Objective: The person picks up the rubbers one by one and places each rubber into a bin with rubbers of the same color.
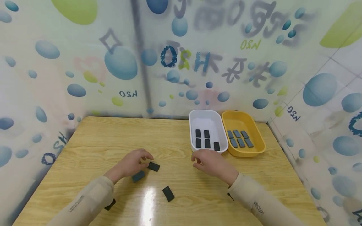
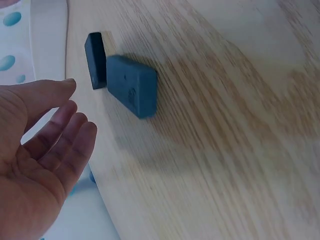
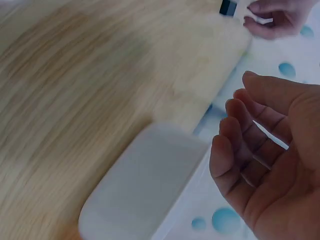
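Note:
Fingers loosely bent and holding nothing, my left hand (image 1: 131, 164) hovers beside a small black block (image 1: 154, 166) and a blue-grey block (image 1: 138, 176). In the left wrist view a gap shows between its fingertips and the blue-grey block (image 2: 131, 86); the black block (image 2: 95, 61) lies just beyond. My right hand (image 1: 214, 163), also relaxed and holding nothing, is over the table at the front of the white bin (image 1: 207, 116). The right wrist view shows that palm (image 3: 270, 175) free of any object, with the white bin (image 3: 145, 175) near the fingers.
Several black blocks (image 1: 198, 143) lie in the white bin. Touching its right side is a yellow bin (image 1: 245, 153) with several blue-grey blocks (image 1: 241, 142). Another black block (image 1: 168, 194) lies nearer on the wooden table (image 1: 118, 135); one (image 1: 110, 204) is partly behind the left sleeve.

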`<state>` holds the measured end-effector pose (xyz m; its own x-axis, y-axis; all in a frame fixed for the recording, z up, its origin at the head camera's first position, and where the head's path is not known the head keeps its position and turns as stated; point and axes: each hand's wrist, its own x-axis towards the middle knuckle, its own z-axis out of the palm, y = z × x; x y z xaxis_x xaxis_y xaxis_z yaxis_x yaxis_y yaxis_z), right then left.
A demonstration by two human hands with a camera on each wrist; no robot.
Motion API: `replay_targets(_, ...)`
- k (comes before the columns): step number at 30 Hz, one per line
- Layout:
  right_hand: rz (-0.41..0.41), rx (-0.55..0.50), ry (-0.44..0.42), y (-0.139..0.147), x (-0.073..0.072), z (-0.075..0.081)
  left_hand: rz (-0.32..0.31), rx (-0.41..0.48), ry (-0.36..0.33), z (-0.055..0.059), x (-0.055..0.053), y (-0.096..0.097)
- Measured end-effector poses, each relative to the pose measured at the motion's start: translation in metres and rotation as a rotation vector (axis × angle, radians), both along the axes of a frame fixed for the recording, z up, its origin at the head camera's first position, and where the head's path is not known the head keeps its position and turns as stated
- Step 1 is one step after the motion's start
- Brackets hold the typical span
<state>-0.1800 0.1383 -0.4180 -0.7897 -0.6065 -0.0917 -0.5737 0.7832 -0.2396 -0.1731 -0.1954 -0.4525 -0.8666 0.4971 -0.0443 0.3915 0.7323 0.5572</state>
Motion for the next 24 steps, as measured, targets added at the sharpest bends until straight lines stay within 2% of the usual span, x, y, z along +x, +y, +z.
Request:
replay_targets(6, 0.123, 0.027, -0.059, -0.033, 0.009, -0.016, 0.036, -0.008, 0.009, -0.001, 0.001, -0.009)
replay_targets(12, 0.215, 0.076, -0.053, -0.059, 0.031, -0.034, 0.038, -0.012, 0.036, -0.004, 0.000, -0.016)
replay_targets(19, 0.223, 0.111, -0.100, -0.081, 0.052, -0.043, 0.035, -0.022, 0.034, -0.005, 0.000, -0.017)
replay_targets(24, 0.218, 0.098, -0.087, -0.087, 0.060, -0.051, 0.036, -0.016, 0.044, -0.006, 0.001, -0.018)
